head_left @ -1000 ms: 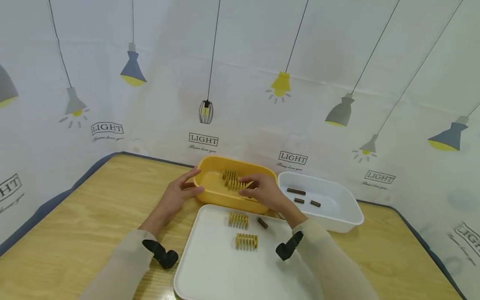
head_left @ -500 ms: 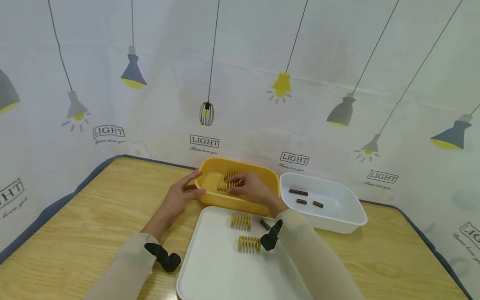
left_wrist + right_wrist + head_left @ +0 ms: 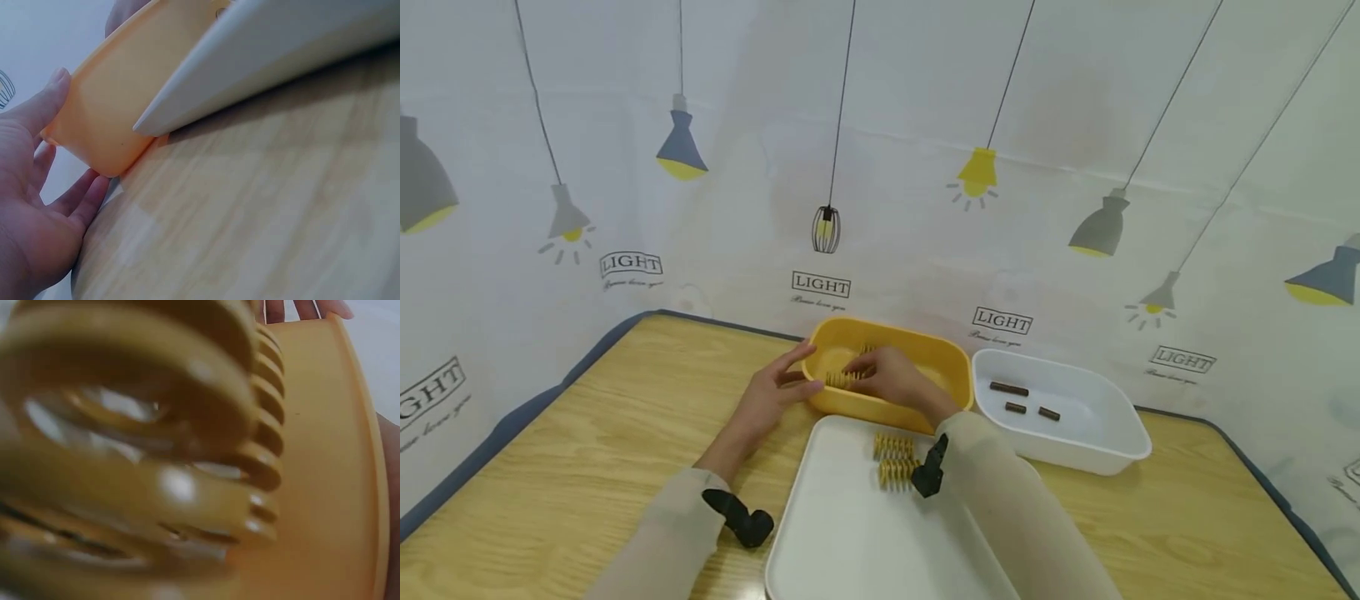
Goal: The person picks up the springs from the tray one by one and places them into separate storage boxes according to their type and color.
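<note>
My left hand [image 3: 772, 394] holds the left end of a yellow bin [image 3: 943, 375], thumb on the front wall and fingers around the end. In the left wrist view the thumb touches the orange-looking wall [image 3: 119, 100]. Inside the bin, my right hand [image 3: 891, 377] pinches a yellow coil spring [image 3: 838, 379] near the front left. Another yellow spring [image 3: 868, 349] shows partly behind its fingers. Two more yellow springs [image 3: 892, 446] stand close together on a white tray [image 3: 865, 533], beside my right wrist. Blurred yellow coils [image 3: 125, 456] fill much of the right wrist view and hide the right hand.
A white bin [image 3: 1075, 396] to the right of the yellow one contains several small dark brown springs [image 3: 1015, 408]. All of it rests on a wood-grain table [image 3: 647, 417]. Behind the table hangs a pale cloth [image 3: 910, 225] printed with lamps.
My right hand has moved left inside the yellow bin, bringing the spring along. On the tray, the nearer spring now sits closer to the other. My right arm now covers the tray's small dark spring.
</note>
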Available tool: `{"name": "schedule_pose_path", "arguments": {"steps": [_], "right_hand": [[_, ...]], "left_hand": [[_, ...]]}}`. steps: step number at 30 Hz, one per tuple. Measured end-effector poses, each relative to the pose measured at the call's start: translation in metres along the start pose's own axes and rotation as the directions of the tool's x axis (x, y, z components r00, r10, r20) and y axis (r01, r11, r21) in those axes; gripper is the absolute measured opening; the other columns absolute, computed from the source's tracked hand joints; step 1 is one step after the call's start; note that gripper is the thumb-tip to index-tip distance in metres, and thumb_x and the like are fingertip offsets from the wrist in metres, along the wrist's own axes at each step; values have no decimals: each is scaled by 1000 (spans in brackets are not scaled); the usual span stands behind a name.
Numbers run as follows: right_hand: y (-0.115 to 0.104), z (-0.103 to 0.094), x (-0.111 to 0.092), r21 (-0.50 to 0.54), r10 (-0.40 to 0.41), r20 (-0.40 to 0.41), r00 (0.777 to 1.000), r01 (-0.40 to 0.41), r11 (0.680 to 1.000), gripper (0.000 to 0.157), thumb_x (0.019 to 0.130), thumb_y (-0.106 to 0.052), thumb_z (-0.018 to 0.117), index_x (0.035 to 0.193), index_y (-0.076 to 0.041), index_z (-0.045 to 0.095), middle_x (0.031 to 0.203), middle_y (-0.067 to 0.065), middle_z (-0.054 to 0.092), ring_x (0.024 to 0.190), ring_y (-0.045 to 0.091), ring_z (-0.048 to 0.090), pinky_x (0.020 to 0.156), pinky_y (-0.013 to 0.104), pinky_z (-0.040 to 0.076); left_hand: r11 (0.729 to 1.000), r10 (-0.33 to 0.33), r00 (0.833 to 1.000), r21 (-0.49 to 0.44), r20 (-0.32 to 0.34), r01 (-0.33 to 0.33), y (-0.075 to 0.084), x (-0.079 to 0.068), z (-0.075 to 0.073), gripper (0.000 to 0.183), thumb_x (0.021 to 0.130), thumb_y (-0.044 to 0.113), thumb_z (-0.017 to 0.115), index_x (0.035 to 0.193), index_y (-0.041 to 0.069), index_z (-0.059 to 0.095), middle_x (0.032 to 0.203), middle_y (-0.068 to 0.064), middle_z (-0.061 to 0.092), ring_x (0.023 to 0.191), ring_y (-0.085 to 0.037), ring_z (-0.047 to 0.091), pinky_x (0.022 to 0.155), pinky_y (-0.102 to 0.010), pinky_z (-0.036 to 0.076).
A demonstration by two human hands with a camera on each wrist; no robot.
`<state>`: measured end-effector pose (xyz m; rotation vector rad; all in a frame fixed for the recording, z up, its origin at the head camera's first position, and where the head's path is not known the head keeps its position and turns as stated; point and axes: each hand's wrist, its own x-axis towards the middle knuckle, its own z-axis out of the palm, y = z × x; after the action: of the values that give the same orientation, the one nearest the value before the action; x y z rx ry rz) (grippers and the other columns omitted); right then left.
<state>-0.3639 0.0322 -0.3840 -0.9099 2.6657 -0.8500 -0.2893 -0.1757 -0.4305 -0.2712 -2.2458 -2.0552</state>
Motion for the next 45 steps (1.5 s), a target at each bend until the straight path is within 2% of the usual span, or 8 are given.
{"name": "schedule_pose_path", "arguments": {"steps": [9, 18, 21, 29, 36, 41, 45], "right_hand": [[-2, -4, 2, -32, 23, -16, 1000, -24, 999, 27, 89, -15, 69, 116, -10, 70, 109, 2, 68, 90, 14, 59, 83, 30, 49], [-6, -7, -1, 79, 43, -154, 987, -31, 996, 34, 89, -9, 68, 122, -6, 65, 113, 10, 63, 85, 18, 62, 70, 29, 52], [-6, -9, -3, 67, 46, -168, 985, -35, 997, 32, 89, -10, 69, 121, -7, 66, 113, 9, 64, 85, 17, 62, 69, 28, 52], [-9, -13, -10, 135, 55, -169, 984, -32, 990, 30, 88, -8, 70, 118, -4, 67, 108, 11, 65, 74, 15, 64, 63, 26, 53], [-13, -15, -22, 161, 38, -155, 987, -13, 987, 32, 89, -10, 68, 121, -4, 65, 111, 11, 64, 76, 16, 63, 65, 27, 54], [-14, -18, -35, 175, -7, -172, 985, 38, 984, 31, 90, -10, 68, 120, -3, 65, 112, 12, 64, 75, 18, 63, 64, 29, 54], [-13, -20, -49, 197, -13, -187, 982, 50, 979, 29, 90, -12, 68, 118, -8, 67, 110, 10, 65, 76, 19, 63, 64, 30, 53]], "left_hand": [[1000, -1, 1000, -7, -2, 1, 6, 2, 5, 59, 91, 16, 67, 145, 15, 43, 154, 11, 27, 126, -32, 45, 104, -46, 33], [1000, 10, 1000, -14, 2, -10, 5, 3, 4, 60, 91, 17, 68, 145, 14, 43, 155, 9, 27, 126, -32, 44, 103, -44, 34], [1000, 12, 1000, -19, 2, -12, 4, 3, 3, 61, 90, 18, 68, 145, 13, 43, 155, 8, 27, 126, -32, 44, 103, -44, 34], [1000, 1, 1000, -5, -9, -1, 3, 4, 2, 60, 90, 18, 69, 145, 15, 44, 154, 10, 28, 124, -30, 46, 103, -45, 34], [1000, -14, 1000, 7, -10, 14, -2, 3, 3, 61, 89, 21, 70, 144, 17, 45, 152, 13, 30, 122, -28, 48, 104, -45, 33], [1000, -7, 1000, 0, -6, 7, -3, 2, 2, 64, 87, 26, 72, 144, 17, 45, 153, 12, 29, 123, -28, 47, 104, -46, 32], [1000, -19, 1000, 3, -12, 19, -3, 1, 0, 62, 89, 23, 70, 144, 17, 45, 153, 13, 29, 125, -28, 46, 106, -47, 30]]}}
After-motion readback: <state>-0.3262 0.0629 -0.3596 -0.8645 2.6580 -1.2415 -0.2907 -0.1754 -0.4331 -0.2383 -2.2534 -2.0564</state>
